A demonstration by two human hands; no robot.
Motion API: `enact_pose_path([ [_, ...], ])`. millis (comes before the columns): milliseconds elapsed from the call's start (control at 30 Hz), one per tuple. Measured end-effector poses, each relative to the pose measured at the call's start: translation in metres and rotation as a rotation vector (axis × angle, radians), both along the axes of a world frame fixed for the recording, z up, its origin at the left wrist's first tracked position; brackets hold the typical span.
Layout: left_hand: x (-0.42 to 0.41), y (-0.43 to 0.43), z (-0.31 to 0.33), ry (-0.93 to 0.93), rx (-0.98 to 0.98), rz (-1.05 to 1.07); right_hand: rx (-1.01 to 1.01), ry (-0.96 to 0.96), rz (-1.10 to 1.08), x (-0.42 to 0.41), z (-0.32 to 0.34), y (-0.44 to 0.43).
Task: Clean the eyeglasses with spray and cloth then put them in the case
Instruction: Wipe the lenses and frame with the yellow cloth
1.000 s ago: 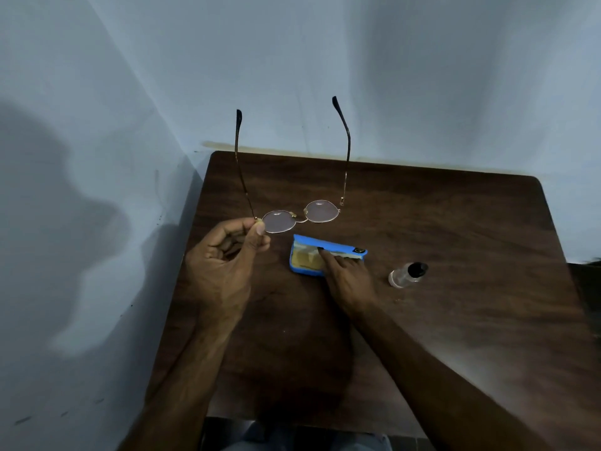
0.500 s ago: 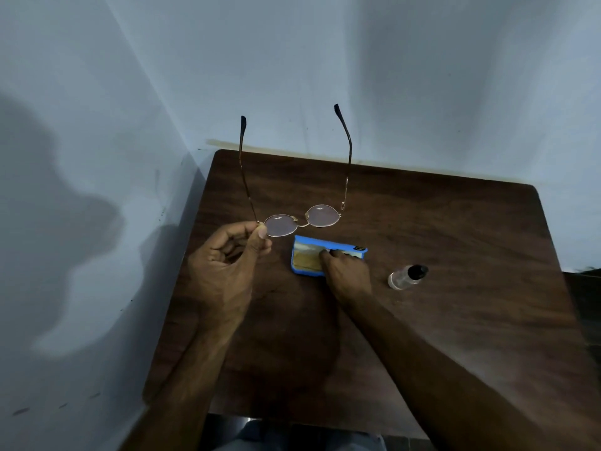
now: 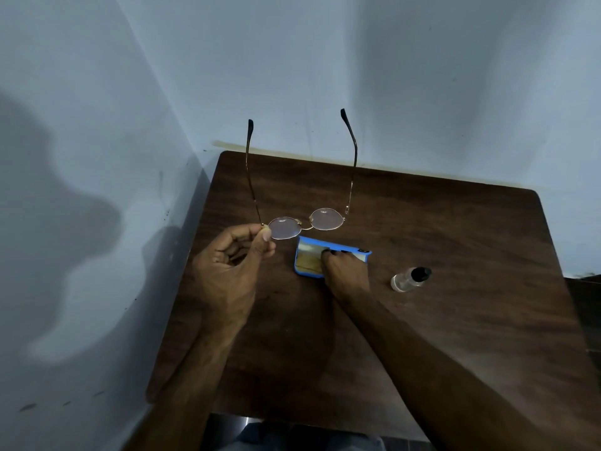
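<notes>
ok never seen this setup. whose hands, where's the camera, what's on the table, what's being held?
There is no robot here: a person works with two bare hands. The single picture comes from a wide-angle camera worn on the person's head, looking forward and down.

The left hand pinches the eyeglasses at one hinge, holding them above the table with both temples unfolded and pointing up and away.

The right hand reaches into the open blue case lying on the table, its fingers on something yellowish inside; whether they grip it I cannot tell.

To the right of the case stands a small clear spray bottle with a dark cap.
</notes>
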State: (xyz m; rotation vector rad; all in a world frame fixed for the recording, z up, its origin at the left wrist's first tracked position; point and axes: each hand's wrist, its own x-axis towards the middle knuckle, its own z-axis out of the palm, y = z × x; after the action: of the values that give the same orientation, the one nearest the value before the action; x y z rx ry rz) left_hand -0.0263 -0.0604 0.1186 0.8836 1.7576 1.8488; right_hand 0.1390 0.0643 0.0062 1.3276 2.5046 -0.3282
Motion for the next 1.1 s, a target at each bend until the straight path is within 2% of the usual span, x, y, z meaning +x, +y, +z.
enact_pose_path([
  [333,-0.002,-0.002,0.002,0.014,-0.005,-0.011,0.051,0.047,0.035,0.005,-0.001,-0.008],
  [567,-0.001,0.002,0.002,-0.014,0.009,-0.014,0.242,0.256,0.067,0.012,0.003,-0.020],
  [667,-0.001,0.002,0.004,-0.007,0.013,-0.034,0.267,0.384,-0.041,0.012,0.006,-0.020],
  [867,-0.002,0.004,0.006,0.045,0.009,-0.043,0.053,0.654,-0.364,0.010,0.022,-0.016],
  [1000,-0.003,0.006,0.010,0.022,0.021,-0.045,-0.191,0.886,-0.597,0.012,0.042,-0.014],
  [1100,-0.003,0.008,0.015,0.028,0.027,-0.051,-0.207,1.040,-0.707,0.014,0.051,-0.012],
])
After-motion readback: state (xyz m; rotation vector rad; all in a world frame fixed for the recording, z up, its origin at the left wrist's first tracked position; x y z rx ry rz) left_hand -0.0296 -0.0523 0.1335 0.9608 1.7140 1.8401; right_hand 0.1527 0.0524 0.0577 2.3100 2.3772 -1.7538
